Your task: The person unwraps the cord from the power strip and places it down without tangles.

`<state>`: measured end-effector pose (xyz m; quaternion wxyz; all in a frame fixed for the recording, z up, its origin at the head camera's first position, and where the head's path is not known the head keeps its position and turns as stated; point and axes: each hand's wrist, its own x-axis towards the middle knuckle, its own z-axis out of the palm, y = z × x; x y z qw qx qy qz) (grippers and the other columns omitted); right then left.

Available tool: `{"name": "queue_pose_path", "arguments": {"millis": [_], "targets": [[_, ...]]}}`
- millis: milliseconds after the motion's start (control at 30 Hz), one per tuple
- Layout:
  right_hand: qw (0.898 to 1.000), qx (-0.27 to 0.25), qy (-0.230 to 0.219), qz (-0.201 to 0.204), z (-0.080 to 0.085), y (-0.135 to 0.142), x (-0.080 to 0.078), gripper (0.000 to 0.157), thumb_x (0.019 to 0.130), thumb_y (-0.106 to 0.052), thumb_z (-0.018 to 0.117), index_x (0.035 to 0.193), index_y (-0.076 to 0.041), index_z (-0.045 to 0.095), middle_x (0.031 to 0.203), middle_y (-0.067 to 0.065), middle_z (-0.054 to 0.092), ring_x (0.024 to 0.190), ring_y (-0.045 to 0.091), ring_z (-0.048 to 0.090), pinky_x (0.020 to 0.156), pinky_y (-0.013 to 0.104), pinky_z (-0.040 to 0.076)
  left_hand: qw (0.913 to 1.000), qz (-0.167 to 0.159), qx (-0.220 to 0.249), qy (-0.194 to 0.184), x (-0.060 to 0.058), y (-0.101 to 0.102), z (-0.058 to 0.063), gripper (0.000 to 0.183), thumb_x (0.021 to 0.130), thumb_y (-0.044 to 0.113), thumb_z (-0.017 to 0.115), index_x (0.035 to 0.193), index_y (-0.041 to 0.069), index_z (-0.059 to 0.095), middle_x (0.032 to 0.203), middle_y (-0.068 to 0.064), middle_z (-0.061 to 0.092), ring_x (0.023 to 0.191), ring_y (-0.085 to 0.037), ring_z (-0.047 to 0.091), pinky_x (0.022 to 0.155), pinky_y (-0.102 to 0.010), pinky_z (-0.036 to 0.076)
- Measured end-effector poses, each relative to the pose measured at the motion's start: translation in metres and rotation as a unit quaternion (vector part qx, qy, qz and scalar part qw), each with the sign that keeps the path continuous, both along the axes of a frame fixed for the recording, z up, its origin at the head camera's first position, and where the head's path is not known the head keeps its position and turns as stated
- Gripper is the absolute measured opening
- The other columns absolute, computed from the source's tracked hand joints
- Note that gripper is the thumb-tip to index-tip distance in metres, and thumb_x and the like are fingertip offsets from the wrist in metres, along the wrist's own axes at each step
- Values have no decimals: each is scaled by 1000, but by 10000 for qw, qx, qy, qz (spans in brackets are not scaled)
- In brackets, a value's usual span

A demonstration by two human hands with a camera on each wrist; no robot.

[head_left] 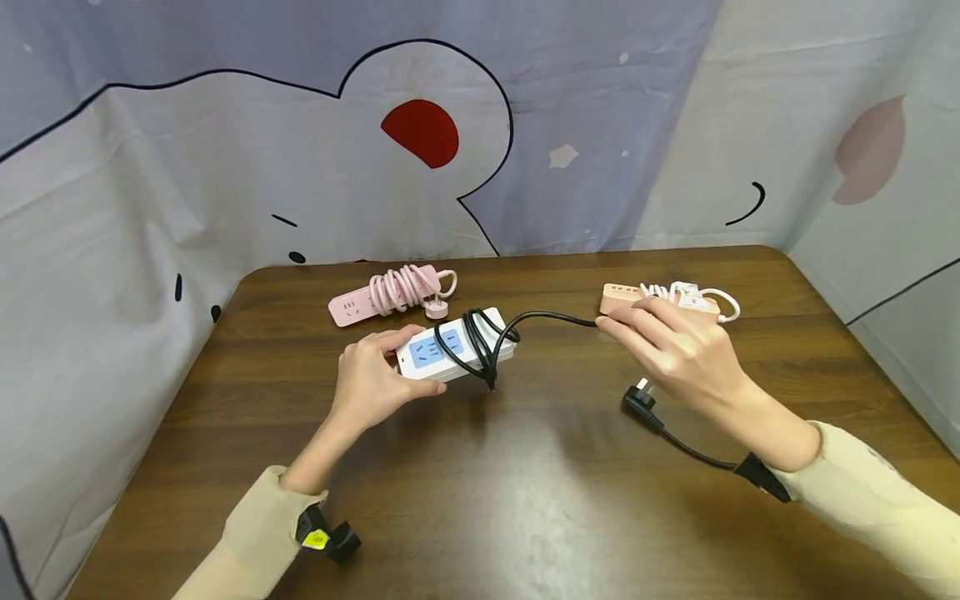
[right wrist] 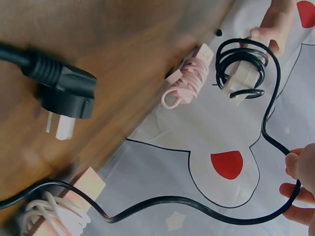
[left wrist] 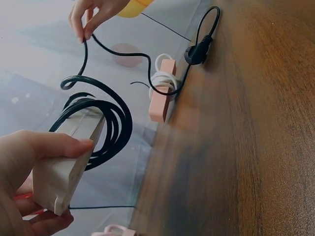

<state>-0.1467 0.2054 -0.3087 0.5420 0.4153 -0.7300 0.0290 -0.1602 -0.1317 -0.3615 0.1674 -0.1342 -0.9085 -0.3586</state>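
Note:
My left hand (head_left: pixel 369 380) grips one end of a white power strip (head_left: pixel 429 353) with a blue socket panel, thumb along the near side. Several loops of black cord (head_left: pixel 480 343) wrap around the strip's other end. From there the cord runs right to my right hand (head_left: pixel 678 350), which pinches it between thumb and fingers. Past that hand the cord continues to a black plug (head_left: pixel 639 402), below the right palm in the head view. Its metal prongs show close up in the right wrist view beside the plug body (right wrist: pixel 69 93).
At the back left of the brown wooden table (head_left: pixel 480 517) lies a pink power strip (head_left: pixel 352 307) wound with its pink cord. A peach power strip (head_left: pixel 619 297) with a white cord lies at the back right, partly behind my right hand. A patterned curtain (head_left: pixel 247 167) hangs behind the table.

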Motion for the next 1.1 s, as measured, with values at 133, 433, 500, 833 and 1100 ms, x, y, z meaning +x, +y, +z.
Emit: {"name": "queue_pose_path", "arguments": {"millis": [133,433,500,833,1100], "targets": [[10000,23,0,-50,-5,2,9,26,94,2,50,92,-5,74,81,4,70,67,23,61,51,34,48,10000,20,88,-14,0,-1,0,67,48,31,93,110,16,73,103,-3,74,74,-15,62,62,-29,41],[9978,616,-226,130,-21,10,24,30,92,9,44,94,1,73,82,8,69,70,25,59,65,37,52,9997,166,162,57,0,-3,2,71,47,32,93,112,13,72,106,-3,74,77,-17,64,64,-30,41],[9961,829,-279,92,-27,12,26,30,92,10,43,95,2,72,83,9,69,71,25,59,68,38,53,9996,198,181,93,0,-3,3,73,47,32,94,113,12,72,108,-5,73,78,-17,65,64,-30,42],[9867,1477,-537,-404,-56,15,30,37,96,3,37,90,-3,73,81,3,66,75,20,58,77,32,53,9993,185,264,162,4,-2,8,73,48,30,94,115,11,71,108,-6,73,73,-15,62,60,-25,43],[9811,1560,-976,-602,-70,18,23,29,85,0,43,84,-6,72,77,1,63,75,19,57,71,30,53,9995,-53,299,28,11,4,15,70,47,29,94,112,15,73,103,-3,74,72,-14,60,60,-25,42]]}}
